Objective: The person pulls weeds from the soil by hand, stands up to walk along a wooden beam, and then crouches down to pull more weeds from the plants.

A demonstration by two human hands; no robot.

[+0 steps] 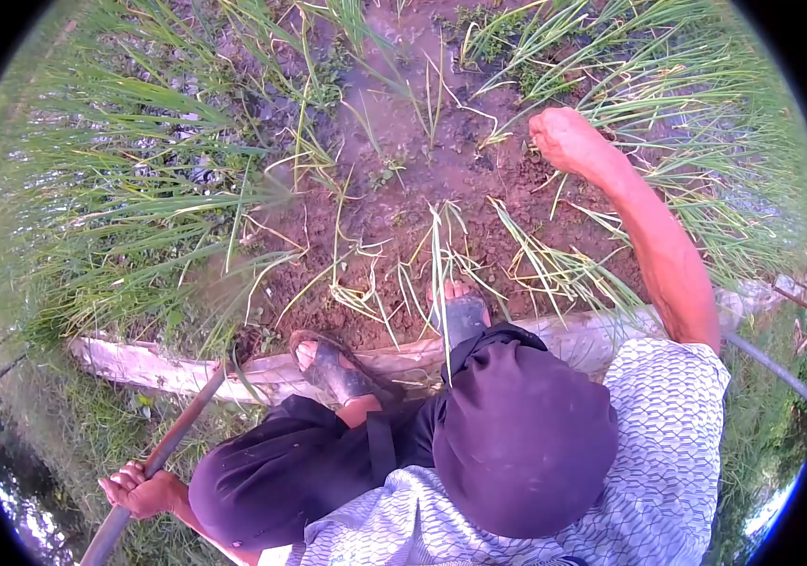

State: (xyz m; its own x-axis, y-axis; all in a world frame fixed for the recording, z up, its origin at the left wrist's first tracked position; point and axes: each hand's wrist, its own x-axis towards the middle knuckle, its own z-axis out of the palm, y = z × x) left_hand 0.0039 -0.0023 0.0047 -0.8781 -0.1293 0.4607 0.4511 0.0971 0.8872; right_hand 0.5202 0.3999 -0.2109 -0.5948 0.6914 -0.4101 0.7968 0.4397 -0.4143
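At the lower left my left hand (pixel 139 491) is wrapped round a long wooden handle (pixel 182 424), which slants up to the soil's edge. Whatever tool head sits at its far end is hidden among leaves and soil. My right arm reaches out to the upper right. There my right hand (pixel 564 140) is closed, low over the muddy soil (pixel 535 193) and beside green onion-like plants (pixel 648 104). Its fingers are curled under, so what they hold, if anything, is hidden. Loose, limp onion-like plants (pixel 559 264) lie on the soil between my right arm and my feet.
A pale, low border (pixel 139 363) runs along the near side of the bed, by my sandalled feet (pixel 332 368). Dense green leaves (pixel 139 208) stand on the left. Wet, shiny mud (pixel 394 104) stretches through the middle. A grey pole (pixel 771 368) shows at the right.
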